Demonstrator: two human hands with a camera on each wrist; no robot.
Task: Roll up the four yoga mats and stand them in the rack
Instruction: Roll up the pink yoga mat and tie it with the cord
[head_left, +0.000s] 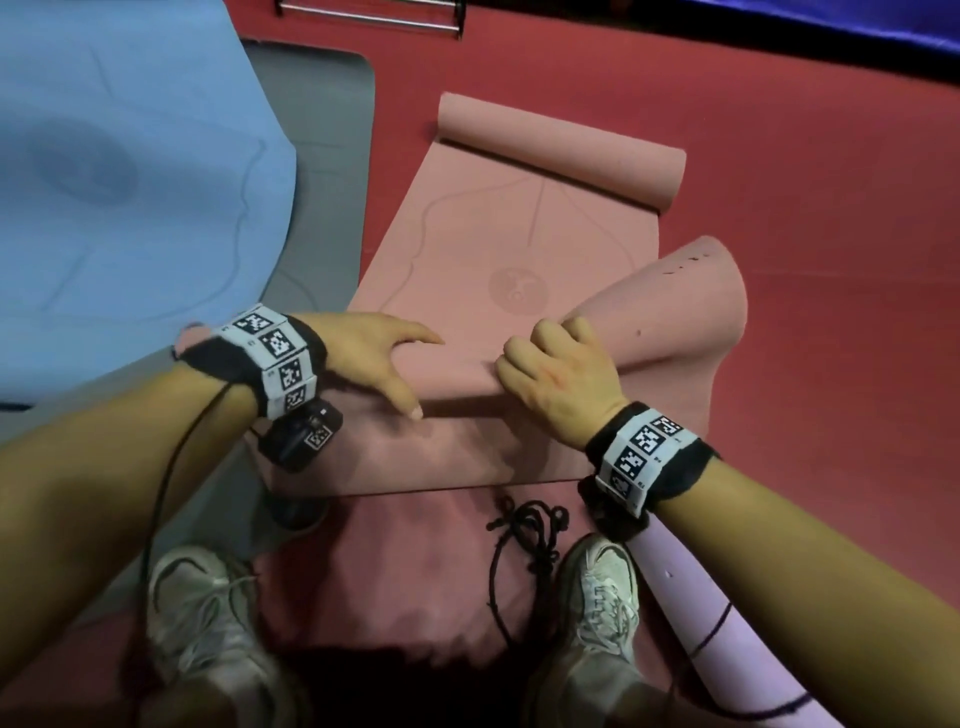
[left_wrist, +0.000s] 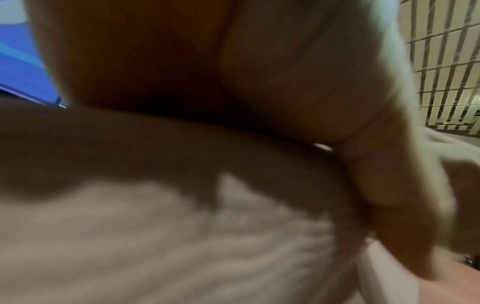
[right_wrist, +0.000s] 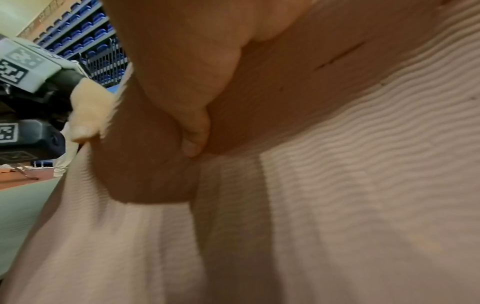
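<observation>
Both wrist views give me little: the left wrist picture is blurred, mostly the underside of my left hand (left_wrist: 337, 102) against the pink mat (left_wrist: 155, 236), and I cannot make out the fingertips there. The right wrist view is sharper but crowded by my right hand (right_wrist: 182, 72), whose thumb digs into a fold of ribbed pink foam (right_wrist: 337, 185).

From the head view, the pink mat (head_left: 467, 249) lies on the red floor (head_left: 779, 130) in front of my shoes (head_left: 208, 623), its far end curled into a loose roll and its near end folded over. My left hand (head_left: 374, 358) has a spread grip, fingers straight and pressing on the near fold. My right hand (head_left: 556, 369) has its grip curled round the fold's edge, pinching the mat; beside it a corner of the mat stands up in a wrinkled flap, pale underside showing small dark marks.

A blue mat (head_left: 130, 182) lies flat to the left over a grey mat (head_left: 322, 156), both cut off by the frame. A lilac rolled mat (head_left: 701, 623) lies by my right foot, half hidden under my forearm. Metal bars (head_left: 369, 13) show at the top edge, too cropped to identify.
</observation>
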